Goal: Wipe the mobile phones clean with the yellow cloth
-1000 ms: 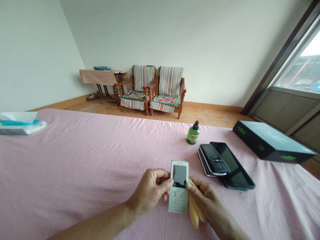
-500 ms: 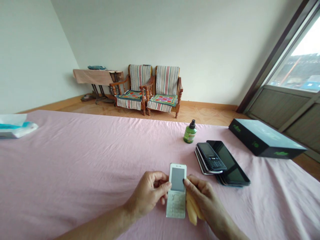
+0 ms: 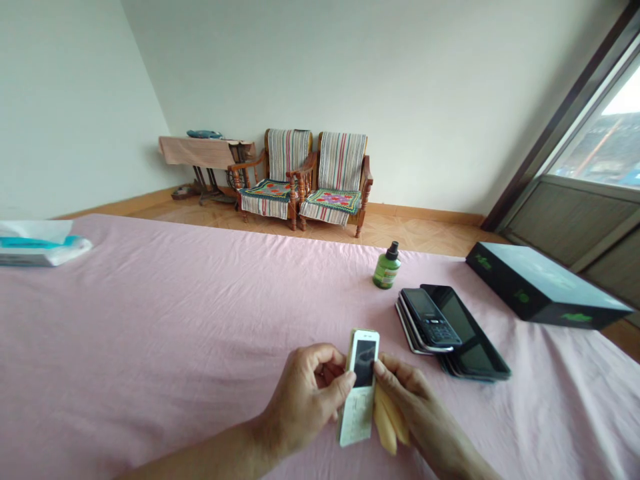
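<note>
A white mobile phone (image 3: 357,410) with a dark screen and a keypad is held over the pink cloth, tilted, its front towards me. My left hand (image 3: 315,390) grips its left edge, thumb on the front beside the screen. On the other side my right hand (image 3: 413,397) pinches the right edge, thumb near the screen. A folded yellow cloth (image 3: 387,423) hangs from under the right hand's fingers, against the phone's side. Part of the cloth is hidden behind the palm.
The pink sheet (image 3: 175,333) covers the surface. To the right lie stacked phones (image 3: 430,320) beside dark tablets (image 3: 473,337). A green spray bottle (image 3: 387,268) stands behind them. A black box (image 3: 545,283) sits far right, a tissue pack (image 3: 45,247) far left. Two chairs (image 3: 335,173) stand beyond.
The phone has turned so its left side edge shows, and its screen looks darker with pale smears. Both hands keep their grip. The view has shifted slightly left.
</note>
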A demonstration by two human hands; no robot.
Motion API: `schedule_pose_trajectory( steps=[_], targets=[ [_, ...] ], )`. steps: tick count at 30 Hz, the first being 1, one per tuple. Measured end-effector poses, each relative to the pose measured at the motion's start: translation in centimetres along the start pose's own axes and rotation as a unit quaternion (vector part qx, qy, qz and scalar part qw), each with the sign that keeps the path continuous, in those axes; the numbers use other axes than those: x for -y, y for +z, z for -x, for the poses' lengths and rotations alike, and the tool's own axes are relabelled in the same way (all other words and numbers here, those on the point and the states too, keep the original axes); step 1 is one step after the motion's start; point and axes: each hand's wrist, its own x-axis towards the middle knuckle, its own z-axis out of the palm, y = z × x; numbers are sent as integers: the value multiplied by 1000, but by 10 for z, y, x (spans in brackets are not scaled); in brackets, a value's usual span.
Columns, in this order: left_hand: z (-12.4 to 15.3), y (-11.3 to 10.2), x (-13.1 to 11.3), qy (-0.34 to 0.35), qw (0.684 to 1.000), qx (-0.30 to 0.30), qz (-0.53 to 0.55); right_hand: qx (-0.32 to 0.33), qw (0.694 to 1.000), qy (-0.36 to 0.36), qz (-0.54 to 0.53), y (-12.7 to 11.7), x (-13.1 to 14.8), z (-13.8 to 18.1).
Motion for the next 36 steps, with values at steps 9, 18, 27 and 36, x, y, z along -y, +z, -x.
schedule_pose_trajectory(
  steps=[9,18,27,36],
  targets=[
    [-2,-2,5,48,994,66,76,3,997,53,-63,5,5,2],
    [-3,-20,3,369,906,35,-206,-3,995,92,-48,8,1,4],
    [-9,-34,-14,477,800,37,-361,24,994,97,-35,9,3,6],
    [-17,-41,-2,454,838,23,-302,-121,991,42,46,8,8,0]
  ],
)
